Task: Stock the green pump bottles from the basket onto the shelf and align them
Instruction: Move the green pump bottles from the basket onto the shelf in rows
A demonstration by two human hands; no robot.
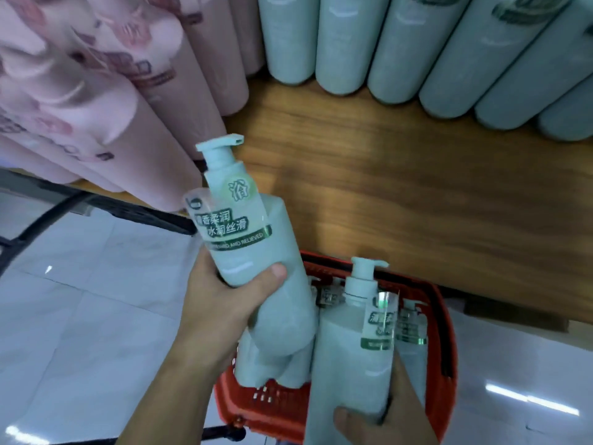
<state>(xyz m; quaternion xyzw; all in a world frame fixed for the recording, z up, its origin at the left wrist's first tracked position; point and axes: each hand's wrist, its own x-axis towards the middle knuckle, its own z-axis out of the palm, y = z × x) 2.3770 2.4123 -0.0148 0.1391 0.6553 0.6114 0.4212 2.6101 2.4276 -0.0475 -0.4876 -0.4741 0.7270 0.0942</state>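
Left hand [221, 303] grips green pump bottle [253, 252] around middle, thumb across front, bottle tilted, pump head toward pink bottles [96, 101]. Right hand [385, 415] wraps lower part of second pump bottle [353, 348], upright over red basket [446, 332]. More green bottles inside basket, partly hidden. Basket sits below front edge of wooden shelf [385, 187]. Row of green bottles [417, 49] lines shelf back, pink ones at left.

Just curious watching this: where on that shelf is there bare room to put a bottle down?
The bare wooden shelf, in front of the green bottles and right of the pink bottles. The red basket is crowded.
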